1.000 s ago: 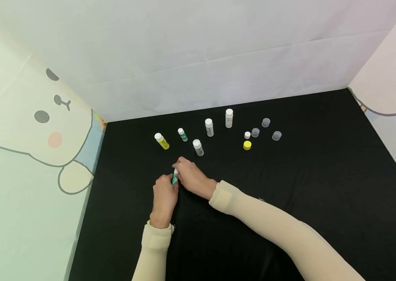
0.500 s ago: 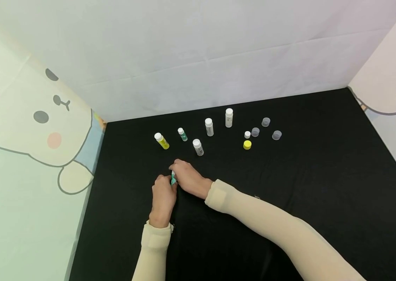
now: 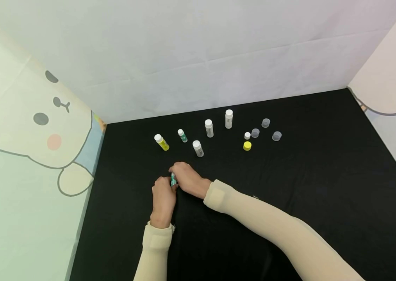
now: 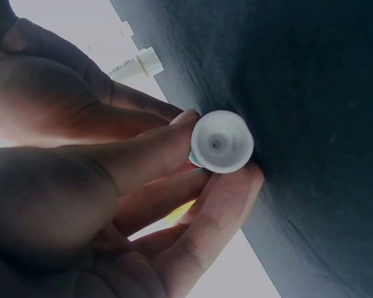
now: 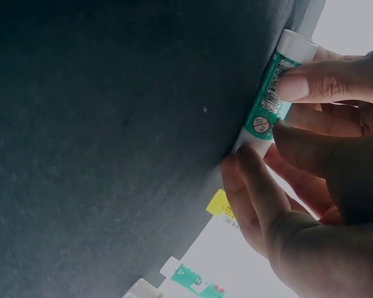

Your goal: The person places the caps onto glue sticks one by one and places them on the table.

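A small green glue stick (image 3: pixel 173 181) with white ends is held between both hands, low over the black cloth. My left hand (image 3: pixel 164 201) grips its near part; in the right wrist view that thumb lies across the label of the glue stick (image 5: pixel 275 84). My right hand (image 3: pixel 189 181) pinches the far white end with its fingertips. The left wrist view looks straight at the round, hollow near end of the glue stick (image 4: pixel 222 141). In the head view, fingers hide much of the tube.
Beyond the hands stand a yellow glue stick (image 3: pixel 162 142), another green one (image 3: pixel 182 135) and three white-grey ones, the nearest white-grey stick (image 3: pixel 198 148) close to my right hand. Right of them lie a white cap (image 3: pixel 247 136), a yellow cap (image 3: pixel 247 146) and three translucent caps (image 3: pixel 266 123).
Both hands have shifted slightly left with the glue stick over the second. The right hand now covers more of its far white end. The standing sticks and caps stay put.
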Tool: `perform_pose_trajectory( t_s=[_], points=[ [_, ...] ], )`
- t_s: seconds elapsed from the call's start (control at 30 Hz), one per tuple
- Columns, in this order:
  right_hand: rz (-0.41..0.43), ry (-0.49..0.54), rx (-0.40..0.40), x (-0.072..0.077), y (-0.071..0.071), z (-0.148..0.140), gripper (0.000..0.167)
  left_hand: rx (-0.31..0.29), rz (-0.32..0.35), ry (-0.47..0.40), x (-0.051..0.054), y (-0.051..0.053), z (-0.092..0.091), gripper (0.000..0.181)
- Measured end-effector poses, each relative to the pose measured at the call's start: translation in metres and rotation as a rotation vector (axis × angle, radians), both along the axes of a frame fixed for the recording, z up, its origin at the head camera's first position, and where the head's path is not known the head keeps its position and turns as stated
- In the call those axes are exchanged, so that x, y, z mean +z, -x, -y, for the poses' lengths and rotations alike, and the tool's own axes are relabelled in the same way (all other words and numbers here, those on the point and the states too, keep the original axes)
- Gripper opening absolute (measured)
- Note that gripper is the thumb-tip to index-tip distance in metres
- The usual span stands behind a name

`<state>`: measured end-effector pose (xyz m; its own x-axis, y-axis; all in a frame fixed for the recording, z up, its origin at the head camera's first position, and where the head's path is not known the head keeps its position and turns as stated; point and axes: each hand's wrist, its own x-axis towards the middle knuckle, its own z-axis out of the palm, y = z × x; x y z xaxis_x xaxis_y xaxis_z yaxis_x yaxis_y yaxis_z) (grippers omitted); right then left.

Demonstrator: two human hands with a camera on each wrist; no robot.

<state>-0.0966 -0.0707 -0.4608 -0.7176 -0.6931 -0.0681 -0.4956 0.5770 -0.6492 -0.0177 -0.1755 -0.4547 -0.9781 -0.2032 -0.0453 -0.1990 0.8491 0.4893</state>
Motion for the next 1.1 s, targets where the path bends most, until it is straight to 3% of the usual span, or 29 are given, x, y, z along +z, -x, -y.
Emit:
perform_pose_trajectory(
  t_s=[0.5,1.1],
  points=[
    [-0.003,0.045,0.014,-0.002,0.001,-0.004,0.027,0.011,-0.002,0.027,0.001,0.000,-0.002,0.010],
    [-0.030,0.126,-0.027,-0.002,0.003,-0.028,0.033,0.023,-0.058,0.023,0.005,0.003,-0.006,0.033]
  ],
)
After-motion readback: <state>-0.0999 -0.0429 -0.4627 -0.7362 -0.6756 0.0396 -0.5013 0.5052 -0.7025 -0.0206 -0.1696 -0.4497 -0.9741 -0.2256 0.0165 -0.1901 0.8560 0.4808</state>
